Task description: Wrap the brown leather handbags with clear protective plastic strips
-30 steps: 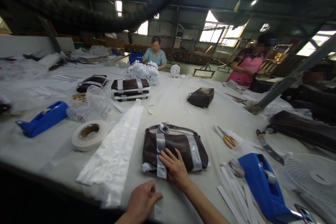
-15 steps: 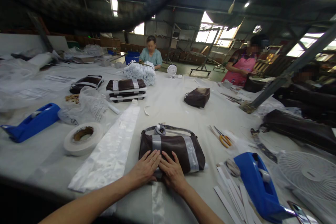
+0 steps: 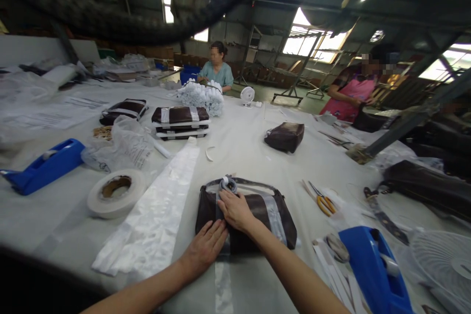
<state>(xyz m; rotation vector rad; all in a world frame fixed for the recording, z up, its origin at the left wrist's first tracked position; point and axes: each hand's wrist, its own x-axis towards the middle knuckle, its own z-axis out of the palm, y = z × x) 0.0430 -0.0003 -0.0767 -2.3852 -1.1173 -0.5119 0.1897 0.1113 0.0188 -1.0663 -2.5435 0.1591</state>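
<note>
Broad pale tabletop (image 3: 245,157), faintly creased, dull white, cluttered at both sides. Near left: blue tape dispenser (image 3: 49,167), thick roll of white tape (image 3: 134,194), long glossy white film (image 3: 154,221). Near right: second blue dispenser (image 3: 377,274), with orange-handled scissors (image 3: 324,203) a little farther off. Far left of centre: stacked taped bags (image 3: 180,116). Far right of centre: loose dark bag (image 3: 285,137).

Beyond: dim hall, bright windows (image 3: 312,41), metal racks, slanting post (image 3: 405,117) at right. Behind far edge: person in blue-green top (image 3: 217,76); farther right, person in pink apron (image 3: 351,95).

Near centre, lying on tabletop: brown shoulder bag (image 3: 255,206), dark, softly shiny, rounded at corners. Silvery band (image 3: 274,216) across right part, another partly covered at left. Strap (image 3: 253,184) arched along far edge; grey coil (image 3: 230,185) at far left.

Left hand (image 3: 208,244): flat, fingers extended and close together, on near left edge of bag. Right hand (image 3: 235,210): laid over left part, fingers slightly bent, tips just beside coil; contact with coil, cannot tell.
</note>
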